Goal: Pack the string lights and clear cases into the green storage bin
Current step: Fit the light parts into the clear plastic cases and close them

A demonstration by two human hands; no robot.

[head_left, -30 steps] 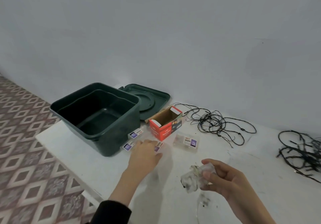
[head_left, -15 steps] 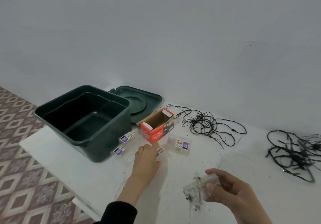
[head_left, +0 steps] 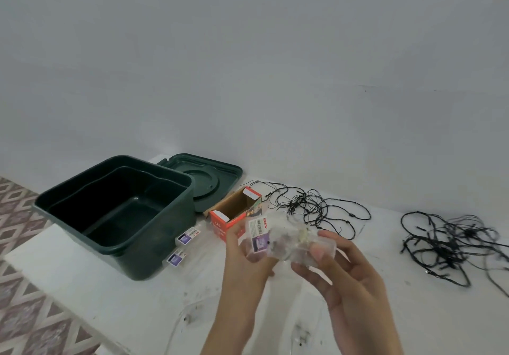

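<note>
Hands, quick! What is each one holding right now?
Left hand: holding the labelled clear case.
Right hand: holding the clear case with lights inside.

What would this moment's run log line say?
left hand: holds labelled clear case | right hand: holds second clear case | green bin: empty

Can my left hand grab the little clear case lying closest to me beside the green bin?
Probably not right away: the left hand grips a labelled clear case. The way itself looks free: the near case beside the green bin lies on bare table, left of that hand, with nothing over it.
</note>
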